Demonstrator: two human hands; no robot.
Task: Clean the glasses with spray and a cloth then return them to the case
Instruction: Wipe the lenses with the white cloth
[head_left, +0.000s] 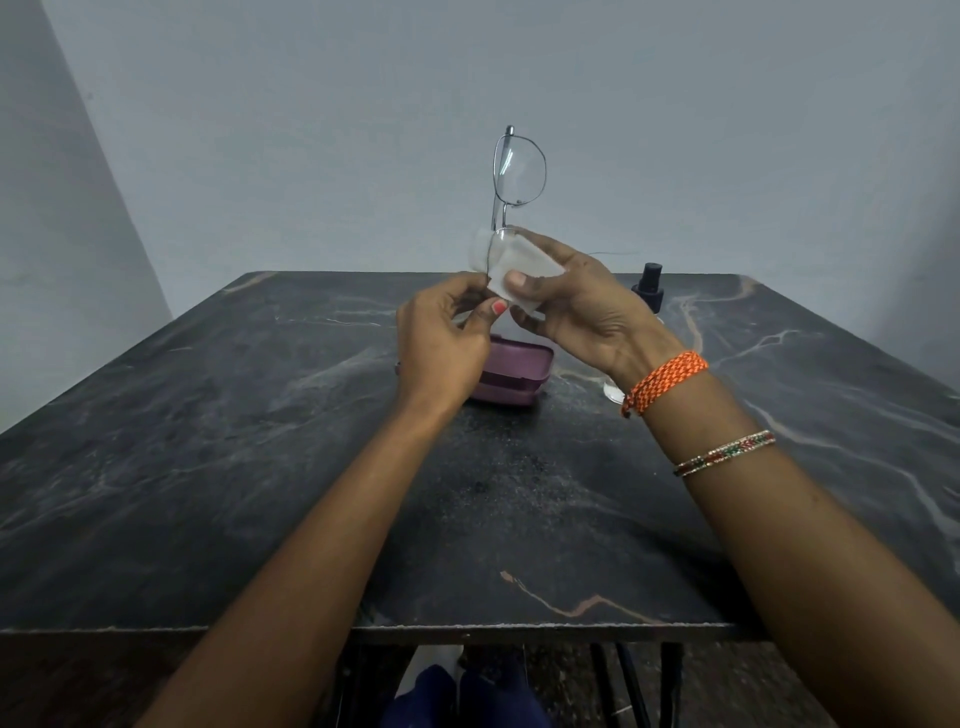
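Wire-rimmed glasses (518, 171) stand upright, lower lens pinched in white cloth (519, 270) by both hands, left hand (441, 343) and right hand (576, 306), above dark veined marble table (208, 467).

Pretty bare room honestly. Plain pale grey-blue wall (675, 130) straight ahead, meeting a side wall (47, 218) at the left corner. In front sits a dark marble-look table (208, 441) with pale and tan veins running through it, on dark metal legs (670, 680). Light is dim, soft and even.
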